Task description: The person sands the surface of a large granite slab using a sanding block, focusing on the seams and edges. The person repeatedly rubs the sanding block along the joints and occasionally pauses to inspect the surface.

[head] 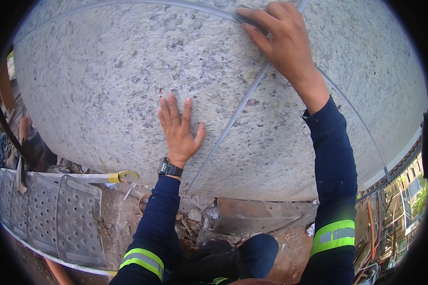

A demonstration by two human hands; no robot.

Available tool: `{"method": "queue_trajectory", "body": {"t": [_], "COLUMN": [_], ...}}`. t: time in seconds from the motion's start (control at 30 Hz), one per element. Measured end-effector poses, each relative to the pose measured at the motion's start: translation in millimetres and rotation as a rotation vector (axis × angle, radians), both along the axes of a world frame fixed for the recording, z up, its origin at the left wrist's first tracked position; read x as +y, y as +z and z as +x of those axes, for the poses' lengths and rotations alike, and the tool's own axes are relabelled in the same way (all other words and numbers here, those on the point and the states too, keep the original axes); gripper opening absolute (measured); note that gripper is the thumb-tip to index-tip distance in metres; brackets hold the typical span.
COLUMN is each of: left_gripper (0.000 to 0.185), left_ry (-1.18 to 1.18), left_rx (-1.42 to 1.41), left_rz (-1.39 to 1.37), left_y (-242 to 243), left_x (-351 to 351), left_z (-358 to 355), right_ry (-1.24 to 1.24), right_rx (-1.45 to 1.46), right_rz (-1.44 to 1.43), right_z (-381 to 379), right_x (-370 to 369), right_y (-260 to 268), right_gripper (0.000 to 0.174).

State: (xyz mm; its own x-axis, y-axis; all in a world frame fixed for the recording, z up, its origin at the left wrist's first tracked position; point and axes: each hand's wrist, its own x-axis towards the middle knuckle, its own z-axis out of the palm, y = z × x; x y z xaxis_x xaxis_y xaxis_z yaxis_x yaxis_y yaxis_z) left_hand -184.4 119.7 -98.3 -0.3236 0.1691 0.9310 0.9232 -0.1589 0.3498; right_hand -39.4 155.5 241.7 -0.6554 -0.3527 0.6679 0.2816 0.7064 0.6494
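Note:
A wall of speckled grey granite panels (128, 64) fills the view before me, with pale grey joint strips (232, 121) between the panels. My left hand (178, 133) lies flat on the stone with its fingers apart, left of the slanting joint, and a dark wristwatch (168, 167) is on that wrist. Higher up, my right hand (281, 35) pinches a small, flat, dark grey tool (258, 26) between fingers and thumb. It presses against the upper joint (207, 10), near where the joints meet. My fingers hide part of the tool, so its exact kind cannot be told.
Perforated metal scaffold planks (78, 213) lie at lower left beside a pale bar with a yellow hooked end (123, 176). Below the wall are rubble (194, 213), a rusty metal sheet (256, 213) and a white plastic spoon (130, 190). Orange pipes (371, 228) stand at right.

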Motion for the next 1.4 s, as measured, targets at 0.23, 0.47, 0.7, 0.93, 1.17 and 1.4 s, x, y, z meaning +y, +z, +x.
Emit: {"method": "queue_trajectory", "body": {"t": [0.23,0.47,0.7,0.93,1.17,1.4], "left_gripper": [0.090,0.089,0.088,0.088,0.087,0.087], "left_ry": [-0.003,-0.014,-0.013,-0.024,-0.035,-0.032], "left_rx": [0.010,0.002,-0.013,-0.017,-0.028,-0.031], "left_rz": [-0.002,0.014,0.000,0.008,0.003,0.017], "left_y": [-0.1,0.3,0.9,0.0,0.5,2.4], "left_x": [0.7,0.9,-0.5,1.2,0.7,0.2], "left_z": [-1.4,-0.4,0.0,-0.1,1.1,2.3], "right_ry": [0.012,-0.022,0.036,0.023,0.016,0.023], "right_rx": [-0.001,0.026,0.041,0.040,0.039,0.053], "right_rz": [-0.027,0.004,0.052,-0.026,0.010,0.004], "right_z": [0.3,-6.9,-39.7,-40.2,-47.6,-49.4], "right_x": [-0.9,-6.0,-11.1,-13.2,-17.7,-14.5], "right_y": [-0.9,-2.3,-1.4,-2.5,-2.2,-0.1], "right_gripper": [0.028,0.027,0.023,0.020,0.019,0.019]}}
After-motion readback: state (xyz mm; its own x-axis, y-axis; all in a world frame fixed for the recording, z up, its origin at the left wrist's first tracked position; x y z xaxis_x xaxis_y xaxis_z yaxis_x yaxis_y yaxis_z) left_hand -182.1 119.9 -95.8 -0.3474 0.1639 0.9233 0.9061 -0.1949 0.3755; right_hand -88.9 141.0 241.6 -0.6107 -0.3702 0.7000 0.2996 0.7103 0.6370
